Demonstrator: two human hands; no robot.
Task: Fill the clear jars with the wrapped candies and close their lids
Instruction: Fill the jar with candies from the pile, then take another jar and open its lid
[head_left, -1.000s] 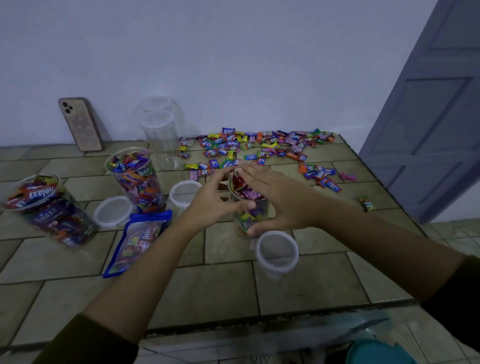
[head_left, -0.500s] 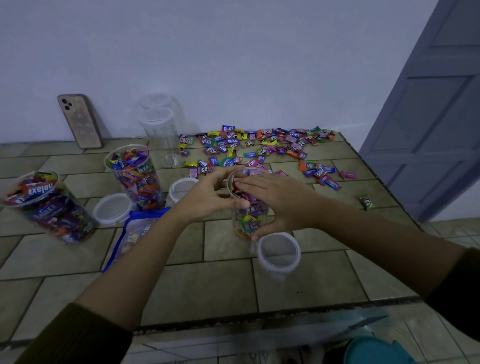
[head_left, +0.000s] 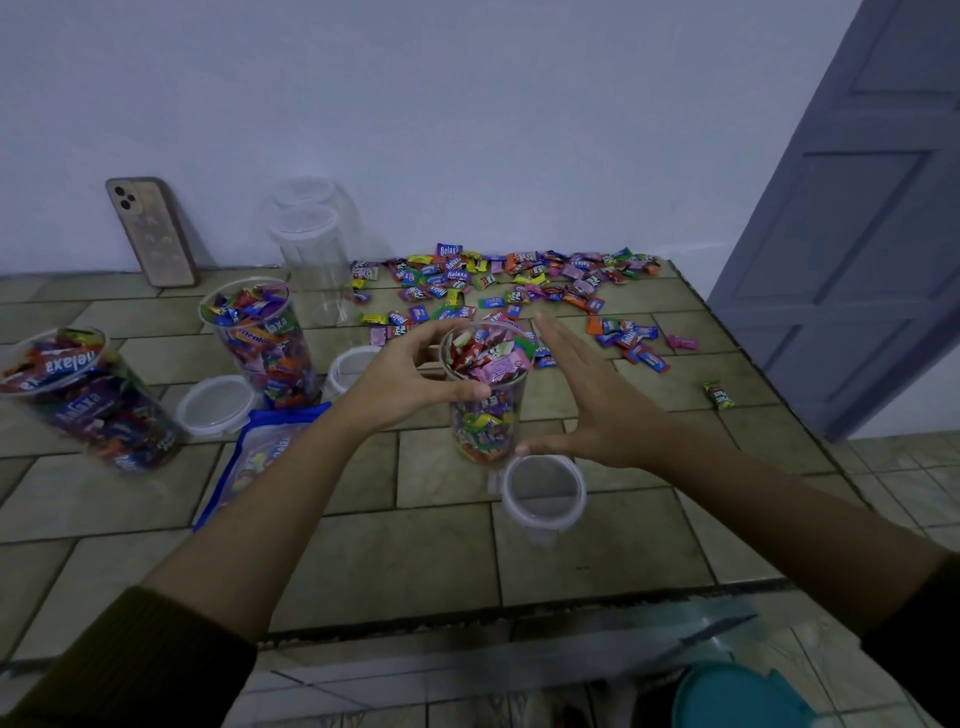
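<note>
A clear jar (head_left: 485, 415) stands upright at the middle of the tiled counter, full of wrapped candies to its rim. My left hand (head_left: 410, 382) grips its upper left side, thumb across the front. My right hand (head_left: 587, 400) is beside the jar on the right, fingers spread and straight, with the thumb tip near the jar's base. A clear lid (head_left: 543, 493) lies flat just in front of the jar. Loose candies (head_left: 514, 288) are scattered behind it. Two more filled, uncovered jars (head_left: 262, 343) (head_left: 85, 395) stand at the left.
Two empty jars (head_left: 311, 249) stand by the wall, a phone (head_left: 150, 231) leans on it. Two lids (head_left: 215, 405) (head_left: 353, 366) and a blue candy bag (head_left: 260, 457) lie left of centre. A door (head_left: 852, 260) is at the right, a teal container (head_left: 737, 696) below the counter edge.
My right hand has lifted off the jar's mouth and drawn to the right, fingers now spread. The candies at the rim are uncovered. My left hand stays on the jar.
</note>
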